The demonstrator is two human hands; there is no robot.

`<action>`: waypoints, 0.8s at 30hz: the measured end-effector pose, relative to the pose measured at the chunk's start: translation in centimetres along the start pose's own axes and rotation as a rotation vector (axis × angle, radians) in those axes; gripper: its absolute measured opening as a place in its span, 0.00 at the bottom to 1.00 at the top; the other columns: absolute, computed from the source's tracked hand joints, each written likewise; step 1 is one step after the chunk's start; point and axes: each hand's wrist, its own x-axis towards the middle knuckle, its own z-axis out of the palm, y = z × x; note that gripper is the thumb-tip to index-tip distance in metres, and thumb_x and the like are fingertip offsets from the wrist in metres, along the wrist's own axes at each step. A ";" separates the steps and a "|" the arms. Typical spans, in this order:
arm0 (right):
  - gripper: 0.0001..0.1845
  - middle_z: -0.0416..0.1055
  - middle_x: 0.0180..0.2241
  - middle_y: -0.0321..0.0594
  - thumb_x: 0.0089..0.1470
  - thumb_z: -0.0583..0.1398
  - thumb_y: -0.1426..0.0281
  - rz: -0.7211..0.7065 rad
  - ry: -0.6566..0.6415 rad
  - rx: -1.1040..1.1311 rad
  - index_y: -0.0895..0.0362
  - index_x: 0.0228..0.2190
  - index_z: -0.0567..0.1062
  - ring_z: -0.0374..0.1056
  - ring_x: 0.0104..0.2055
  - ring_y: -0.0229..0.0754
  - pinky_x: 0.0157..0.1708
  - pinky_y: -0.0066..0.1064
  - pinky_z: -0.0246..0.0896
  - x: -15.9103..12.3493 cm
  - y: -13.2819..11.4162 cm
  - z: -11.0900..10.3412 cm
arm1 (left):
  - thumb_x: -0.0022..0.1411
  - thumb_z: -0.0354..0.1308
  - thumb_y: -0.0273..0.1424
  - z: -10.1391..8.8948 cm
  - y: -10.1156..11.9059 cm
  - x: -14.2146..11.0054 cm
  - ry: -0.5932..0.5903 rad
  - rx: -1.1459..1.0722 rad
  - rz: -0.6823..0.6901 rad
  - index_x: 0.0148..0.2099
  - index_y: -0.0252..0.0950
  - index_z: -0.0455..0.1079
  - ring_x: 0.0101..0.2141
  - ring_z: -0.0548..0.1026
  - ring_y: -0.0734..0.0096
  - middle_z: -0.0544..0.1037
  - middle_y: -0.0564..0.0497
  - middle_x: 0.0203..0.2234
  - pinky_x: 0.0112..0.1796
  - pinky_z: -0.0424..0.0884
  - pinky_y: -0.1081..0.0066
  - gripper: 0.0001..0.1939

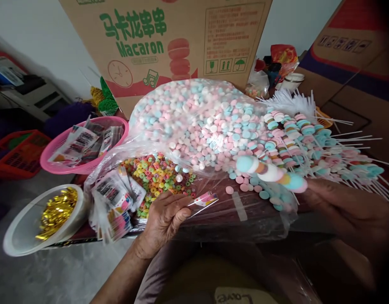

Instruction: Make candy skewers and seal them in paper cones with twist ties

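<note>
My left hand (pixel 164 217) pinches a small printed clear plastic wrapper (pixel 204 200) between thumb and fingers, in front of the cereal rings. At the right, my right hand (pixel 349 211) is closed on a candy skewer (pixel 272 174) of pastel blue, white, pink and brown pieces, pointing left. Its stick is hidden by the hand. Behind it lies a pile of finished candy skewers (pixel 308 139) with white sticks. A big clear bag of pastel candies (pixel 201 122) fills the middle of the table, and coloured cereal rings (pixel 159 173) lie at its front left.
Stacked printed wrappers (pixel 114 196) lie beside the cereal rings. A pink basket (pixel 83 169) holds more wrappers. A white bowl (pixel 14 236) with gold twist ties (pixel 60 211) stands at the front left edge. A tall Macaron carton (pixel 188 25) stands behind the candies.
</note>
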 end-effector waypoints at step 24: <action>0.18 0.71 0.27 0.38 0.58 0.53 0.76 -0.222 -0.097 -0.093 0.53 0.49 0.67 0.67 0.26 0.41 0.26 0.31 0.63 -1.0 -3.9 3.6 | 0.47 0.68 0.40 -0.2 1.3 -2.8 0.029 -0.777 -0.656 0.40 0.36 0.71 0.25 0.73 0.74 0.77 0.52 0.26 0.27 0.69 0.76 0.19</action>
